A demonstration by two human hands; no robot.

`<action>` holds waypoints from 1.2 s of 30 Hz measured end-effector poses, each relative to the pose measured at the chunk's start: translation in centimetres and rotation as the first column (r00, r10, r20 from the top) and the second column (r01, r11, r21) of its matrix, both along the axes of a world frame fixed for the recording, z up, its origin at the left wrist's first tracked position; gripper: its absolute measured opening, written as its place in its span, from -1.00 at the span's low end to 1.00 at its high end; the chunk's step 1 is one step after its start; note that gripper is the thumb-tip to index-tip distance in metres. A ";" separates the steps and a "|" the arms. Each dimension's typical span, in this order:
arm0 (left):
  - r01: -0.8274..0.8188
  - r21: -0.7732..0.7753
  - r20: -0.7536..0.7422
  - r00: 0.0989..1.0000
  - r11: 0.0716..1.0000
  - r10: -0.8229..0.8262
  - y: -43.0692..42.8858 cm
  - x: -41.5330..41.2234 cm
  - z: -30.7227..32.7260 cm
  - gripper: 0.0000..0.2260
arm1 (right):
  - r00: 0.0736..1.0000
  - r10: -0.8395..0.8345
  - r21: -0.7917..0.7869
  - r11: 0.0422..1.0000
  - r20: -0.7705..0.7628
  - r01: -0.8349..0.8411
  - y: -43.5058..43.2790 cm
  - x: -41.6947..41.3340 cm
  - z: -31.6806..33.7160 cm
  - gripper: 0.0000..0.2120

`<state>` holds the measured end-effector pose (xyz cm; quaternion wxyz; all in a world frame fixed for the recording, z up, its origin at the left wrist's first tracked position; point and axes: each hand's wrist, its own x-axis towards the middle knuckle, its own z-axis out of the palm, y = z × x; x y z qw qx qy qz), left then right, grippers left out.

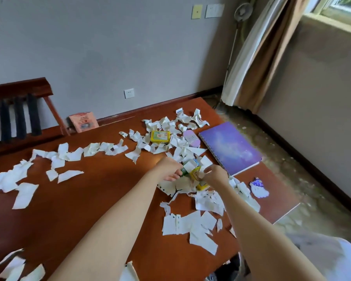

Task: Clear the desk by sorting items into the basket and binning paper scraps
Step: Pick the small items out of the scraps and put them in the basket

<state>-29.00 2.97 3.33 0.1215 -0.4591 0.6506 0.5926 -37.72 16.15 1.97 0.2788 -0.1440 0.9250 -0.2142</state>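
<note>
Torn white paper scraps (182, 220) lie all over the reddish-brown desk (89, 199). My left hand (168, 169) grips a small green item (183, 171) in the middle of the desk. My right hand (215, 176) is closed on a paper scrap beside a yellow box (196, 173). A second yellow box (160, 136) lies farther back among scraps, next to a pale purple case (192, 137). A purple spiral notebook (230, 148) lies at the right. No basket is in view.
A small purple and white sticker-like item (258, 188) sits near the desk's right edge. A pink booklet (83, 121) leans against the wall. A wooden chair (18, 110) stands at the left. A dark bin rim (234, 266) shows below the desk's near edge.
</note>
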 end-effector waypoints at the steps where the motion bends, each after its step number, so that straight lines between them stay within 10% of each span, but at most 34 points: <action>1: 0.011 0.016 0.021 1.000 1.000 -0.011 0.7 -0.8 -0.5 -0.79 | 0.999 0.025 0.027 0.999 0.027 -0.025 0.3 -0.5 -0.4 -0.72; 16: 0.071 -0.274 0.047 0.997 0.959 -0.061 1.5 -4.8 -2.7 -0.80 | 0.991 0.122 0.051 0.991 0.061 -0.125 -0.9 -1.2 -2.9 -0.19; 26: 0.448 -0.580 0.310 0.894 0.680 -0.325 1.7 -4.8 -4.7 -0.56 | 0.971 -0.054 -0.342 0.930 0.232 0.133 0.2 -3.3 -1.9 -0.19; 36: 0.427 -0.508 0.254 0.904 0.749 -0.343 0.1 -4.5 -1.9 -0.54 | 0.907 -0.232 -0.418 0.828 0.352 0.374 -1.0 -3.9 -1.5 -0.62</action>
